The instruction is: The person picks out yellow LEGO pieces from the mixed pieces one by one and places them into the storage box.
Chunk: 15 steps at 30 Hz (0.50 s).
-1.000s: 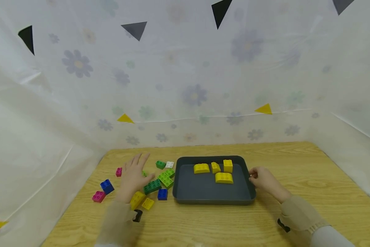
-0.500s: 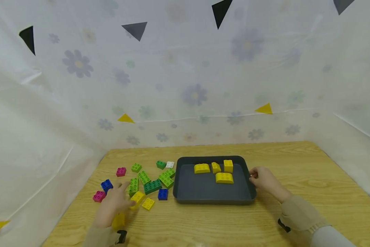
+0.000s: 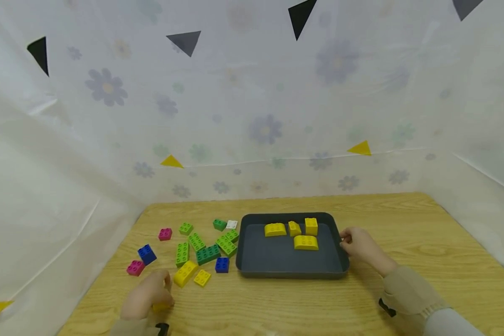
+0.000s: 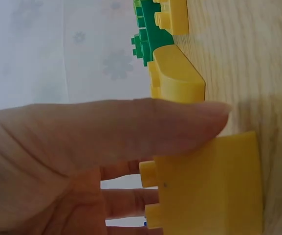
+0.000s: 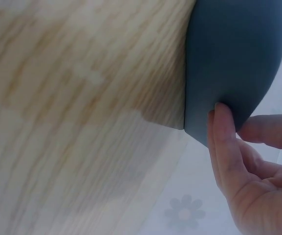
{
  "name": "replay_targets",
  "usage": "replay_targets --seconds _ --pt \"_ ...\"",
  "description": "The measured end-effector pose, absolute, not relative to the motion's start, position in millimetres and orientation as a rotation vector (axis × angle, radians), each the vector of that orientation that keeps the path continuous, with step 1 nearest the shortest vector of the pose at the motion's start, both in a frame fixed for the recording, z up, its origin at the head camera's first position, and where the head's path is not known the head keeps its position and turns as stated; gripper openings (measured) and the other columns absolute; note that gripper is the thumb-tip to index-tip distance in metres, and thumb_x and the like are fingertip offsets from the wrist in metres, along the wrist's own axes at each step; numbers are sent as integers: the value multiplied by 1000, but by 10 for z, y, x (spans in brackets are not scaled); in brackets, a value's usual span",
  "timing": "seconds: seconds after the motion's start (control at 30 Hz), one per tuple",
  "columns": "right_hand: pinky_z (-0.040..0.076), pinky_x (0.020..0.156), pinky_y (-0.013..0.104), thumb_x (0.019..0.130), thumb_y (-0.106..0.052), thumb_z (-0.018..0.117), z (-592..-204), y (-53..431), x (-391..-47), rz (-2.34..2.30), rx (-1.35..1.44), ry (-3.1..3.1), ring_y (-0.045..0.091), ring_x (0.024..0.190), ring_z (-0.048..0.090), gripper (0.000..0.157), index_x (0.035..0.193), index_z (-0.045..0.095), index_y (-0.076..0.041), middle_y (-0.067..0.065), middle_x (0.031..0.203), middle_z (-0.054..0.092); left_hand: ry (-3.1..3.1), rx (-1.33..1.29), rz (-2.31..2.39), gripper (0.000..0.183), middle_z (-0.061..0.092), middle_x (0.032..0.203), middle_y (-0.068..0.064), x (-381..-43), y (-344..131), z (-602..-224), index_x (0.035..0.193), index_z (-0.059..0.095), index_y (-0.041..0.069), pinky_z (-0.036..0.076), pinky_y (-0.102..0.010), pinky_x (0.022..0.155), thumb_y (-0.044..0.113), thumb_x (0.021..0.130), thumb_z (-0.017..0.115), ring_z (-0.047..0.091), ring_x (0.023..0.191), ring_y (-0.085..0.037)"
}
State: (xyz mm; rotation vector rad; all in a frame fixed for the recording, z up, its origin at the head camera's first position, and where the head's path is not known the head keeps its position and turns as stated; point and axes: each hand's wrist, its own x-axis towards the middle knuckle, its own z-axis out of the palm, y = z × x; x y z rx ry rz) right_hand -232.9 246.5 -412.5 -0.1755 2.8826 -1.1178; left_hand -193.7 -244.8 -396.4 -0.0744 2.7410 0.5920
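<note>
My left hand is low at the front left of the table, gripping a yellow building brick. In the left wrist view the thumb lies along one side of this brick and the fingers reach behind its studs. Most of it is hidden by the hand in the head view. A curved yellow brick lies just beyond, with a small yellow brick beside it. My right hand pinches the right rim of a dark grey tray. Several yellow bricks sit inside the tray.
Left of the tray lie loose bricks: light green, dark green, blue and white. Farther left are pink and blue bricks. A flowered white sheet hangs behind the wooden table.
My left hand has come back from above the green bricks towards the front left and taken hold of the yellow brick there. The right hand stays at the tray's rim.
</note>
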Motion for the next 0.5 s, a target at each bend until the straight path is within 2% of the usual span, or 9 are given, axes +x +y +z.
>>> replay_targets --seconds 0.2,0.5 --pt "50 56 30 85 8 52 -4129 2465 -2327 -1115 -170 2882 21 69 57 25 106 51 21 18 84 57 2737 -96 585 26 46 70 -4 -1900 -2424 -3929 73 50 4 35 -27 56 6 67 75 44 65 -19" --pt "52 56 30 85 8 53 -4139 2469 -2326 -1120 -165 2878 24 72 58 25 106 52 20 19 86 57 2711 -126 535 25 48 73 -6 -1950 -2438 -3902 79 53 1 38 -28 58 7 69 75 45 67 -20"
